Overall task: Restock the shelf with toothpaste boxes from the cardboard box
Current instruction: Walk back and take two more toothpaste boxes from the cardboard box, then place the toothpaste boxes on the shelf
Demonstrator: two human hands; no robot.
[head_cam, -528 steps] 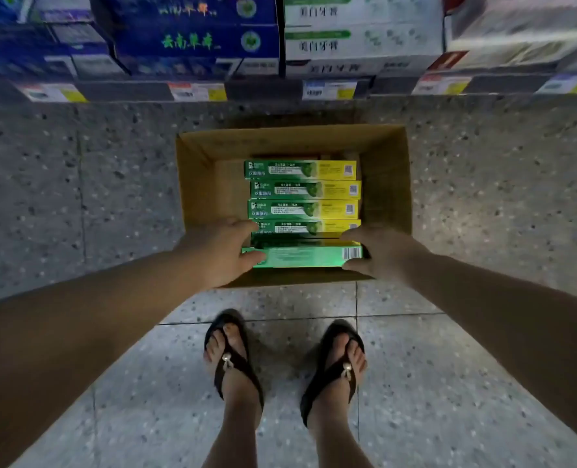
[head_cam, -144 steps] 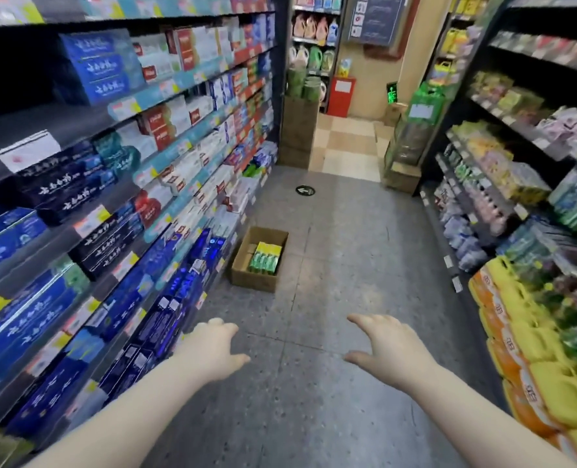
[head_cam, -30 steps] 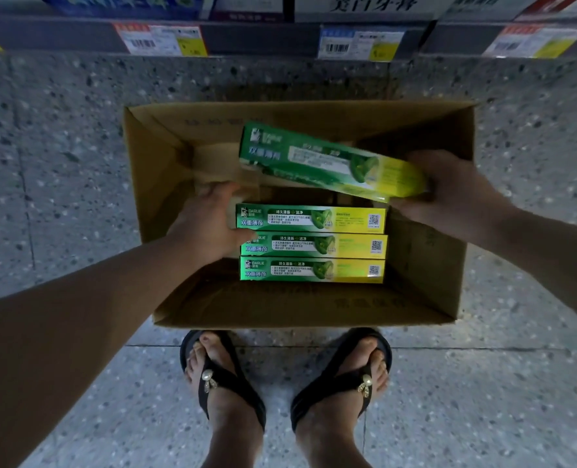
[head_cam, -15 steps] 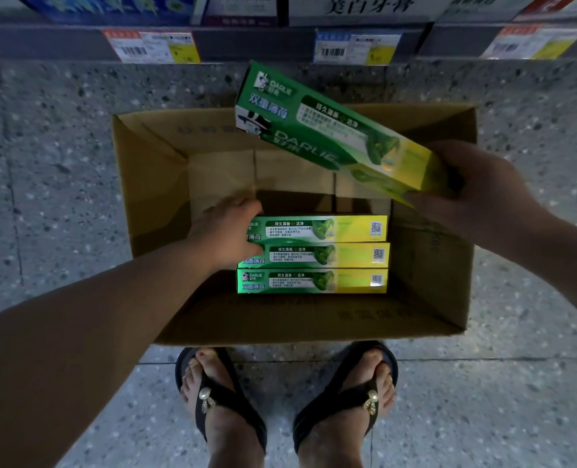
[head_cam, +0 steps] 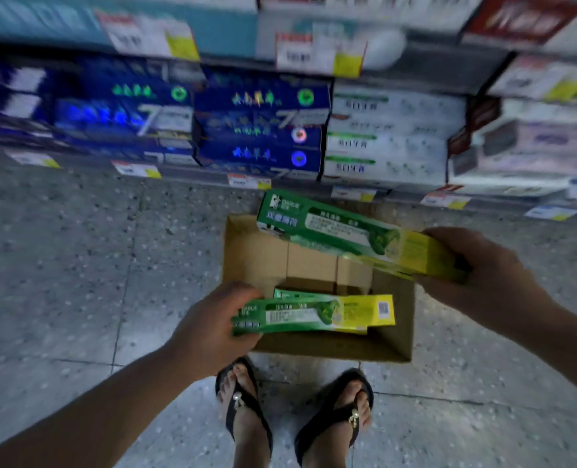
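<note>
Standing on a speckled grey floor [head_cam: 60, 265], the person faces a low shelf [head_cam: 192, 170] along the far side, its edge dotted with price tags [head_cam: 136, 168] and its left and middle filled with blurred blue packs [head_cam: 260, 130]. The left hand [head_cam: 209, 329] reaches in from the near left, fingers curled round the green left end of the near box [head_cam: 314, 314], a green-and-yellow toothpaste box held almost level over the near part of the carton [head_cam: 256, 255], yellow end to the right. Whether this hand grips one box or two pressed together cannot be told. Just behind it, the green edge of a third box [head_cam: 290, 293] shows inside the carton. The carton stands open on the floor between the shelf and two feet in black sandals [head_cam: 246, 420]. Over its far right corner hangs the far box [head_cam: 341, 231], tilted, green end far and left, yellow end gripped by the right hand [head_cam: 483, 282], whose fingers wrap round it. The hands are well apart, each clamped on its own box. White packs [head_cam: 388, 136] fill the shelf to the right of the blue ones.
</note>
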